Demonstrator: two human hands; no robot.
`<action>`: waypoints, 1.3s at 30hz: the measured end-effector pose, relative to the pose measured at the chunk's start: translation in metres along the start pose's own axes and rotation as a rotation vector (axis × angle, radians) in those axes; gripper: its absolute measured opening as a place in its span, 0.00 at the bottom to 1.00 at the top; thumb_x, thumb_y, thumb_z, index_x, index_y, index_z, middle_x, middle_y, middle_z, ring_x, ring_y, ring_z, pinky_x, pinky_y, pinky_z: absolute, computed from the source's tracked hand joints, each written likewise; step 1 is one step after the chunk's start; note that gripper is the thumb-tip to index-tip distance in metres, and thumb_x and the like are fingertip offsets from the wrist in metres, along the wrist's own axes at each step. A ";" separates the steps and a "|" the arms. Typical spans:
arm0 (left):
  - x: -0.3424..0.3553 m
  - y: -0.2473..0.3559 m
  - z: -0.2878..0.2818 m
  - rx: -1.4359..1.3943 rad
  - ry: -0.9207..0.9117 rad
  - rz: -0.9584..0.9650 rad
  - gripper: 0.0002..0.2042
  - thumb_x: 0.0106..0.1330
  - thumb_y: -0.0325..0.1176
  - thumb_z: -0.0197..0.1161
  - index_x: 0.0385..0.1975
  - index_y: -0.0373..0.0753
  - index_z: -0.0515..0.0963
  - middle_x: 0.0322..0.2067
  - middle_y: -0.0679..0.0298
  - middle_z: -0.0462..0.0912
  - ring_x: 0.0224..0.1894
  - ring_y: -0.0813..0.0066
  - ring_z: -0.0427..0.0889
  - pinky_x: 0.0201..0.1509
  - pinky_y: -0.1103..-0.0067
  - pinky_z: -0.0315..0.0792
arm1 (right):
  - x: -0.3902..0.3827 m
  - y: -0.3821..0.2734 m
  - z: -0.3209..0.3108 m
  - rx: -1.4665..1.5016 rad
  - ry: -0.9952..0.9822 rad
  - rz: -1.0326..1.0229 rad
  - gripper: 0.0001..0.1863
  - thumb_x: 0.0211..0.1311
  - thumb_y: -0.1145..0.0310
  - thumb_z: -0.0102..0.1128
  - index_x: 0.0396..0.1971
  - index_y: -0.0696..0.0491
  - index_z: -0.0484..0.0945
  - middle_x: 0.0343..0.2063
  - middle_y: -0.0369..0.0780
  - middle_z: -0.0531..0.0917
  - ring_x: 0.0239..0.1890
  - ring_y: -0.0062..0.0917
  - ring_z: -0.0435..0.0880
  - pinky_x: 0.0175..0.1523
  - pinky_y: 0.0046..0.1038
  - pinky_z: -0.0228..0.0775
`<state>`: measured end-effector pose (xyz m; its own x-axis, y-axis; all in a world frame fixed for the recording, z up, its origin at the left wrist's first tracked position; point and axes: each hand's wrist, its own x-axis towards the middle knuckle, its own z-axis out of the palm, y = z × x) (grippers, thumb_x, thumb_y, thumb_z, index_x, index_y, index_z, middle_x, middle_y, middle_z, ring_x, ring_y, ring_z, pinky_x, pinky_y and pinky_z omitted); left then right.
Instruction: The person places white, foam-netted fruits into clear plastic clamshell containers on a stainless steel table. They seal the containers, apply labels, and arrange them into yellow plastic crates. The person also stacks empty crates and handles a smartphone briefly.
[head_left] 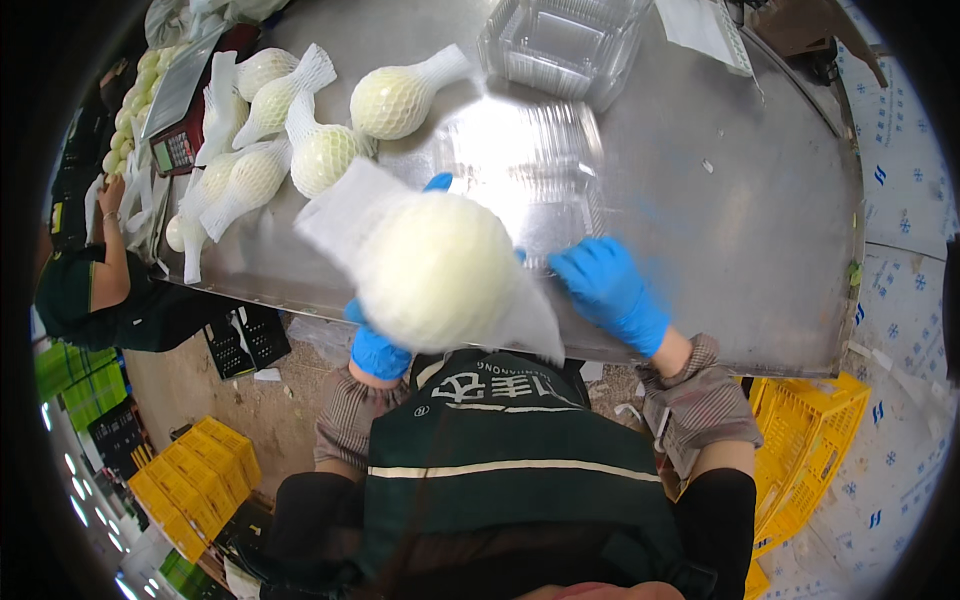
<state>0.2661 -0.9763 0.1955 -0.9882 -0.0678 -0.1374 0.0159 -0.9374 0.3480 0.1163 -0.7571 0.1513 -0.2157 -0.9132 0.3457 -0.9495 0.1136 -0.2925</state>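
My left hand (378, 347), in a blue glove and mostly hidden, holds up a large pale round fruit (438, 270) in a white foam net sleeve, blurred by motion. My right hand (607, 285), also gloved, has its fingers curled at the near right edge of an open clear plastic clamshell container (517, 158) on the steel table (760, 230). Several similar netted fruits (396, 100) lie at the back left of the table.
A stack of clear containers (558, 45) stands at the back. On the left, a co-worker's arm (110, 235) reaches toward piled fruit (128, 130) beside a red-and-silver device (175, 150). Yellow crates (195, 475) are stacked on the floor at both sides.
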 end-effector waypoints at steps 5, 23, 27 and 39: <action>0.017 -0.015 -0.008 0.545 0.210 0.211 0.52 0.41 0.34 0.76 0.66 0.38 0.48 0.63 0.55 0.57 0.63 0.60 0.61 0.65 0.65 0.61 | -0.023 -0.017 0.021 0.036 -0.005 0.041 0.13 0.46 0.75 0.55 0.36 0.53 0.73 0.25 0.36 0.69 0.28 0.28 0.70 0.35 0.28 0.64; 0.115 0.005 -0.053 0.775 0.642 -0.046 0.33 0.69 0.58 0.38 0.59 0.33 0.63 0.49 0.53 0.74 0.50 0.65 0.74 0.59 0.73 0.65 | -0.020 -0.027 0.007 0.284 0.179 0.764 0.13 0.58 0.72 0.59 0.43 0.57 0.75 0.28 0.41 0.80 0.29 0.31 0.79 0.36 0.28 0.72; 0.101 0.009 -0.046 0.865 0.438 0.053 0.36 0.68 0.64 0.30 0.53 0.38 0.73 0.47 0.57 0.76 0.47 0.67 0.75 0.56 0.74 0.65 | -0.017 -0.028 0.011 1.260 0.422 1.337 0.13 0.62 0.72 0.53 0.44 0.63 0.74 0.34 0.43 0.81 0.31 0.27 0.82 0.35 0.25 0.74; -0.027 -0.014 -0.046 1.001 0.537 -0.239 0.18 0.58 0.25 0.64 0.48 0.35 0.71 0.42 0.60 0.78 0.47 0.75 0.75 0.52 0.79 0.70 | -0.047 -0.062 0.009 0.789 0.287 1.184 0.18 0.64 0.70 0.51 0.50 0.65 0.69 0.35 0.45 0.79 0.39 0.25 0.80 0.39 0.25 0.74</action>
<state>0.2997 -0.9774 0.1519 -0.7540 -0.2865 -0.5911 -0.5272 -0.2727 0.8048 0.1873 -0.7250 0.1457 -0.8964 -0.3196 -0.3071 0.1641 0.4043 -0.8998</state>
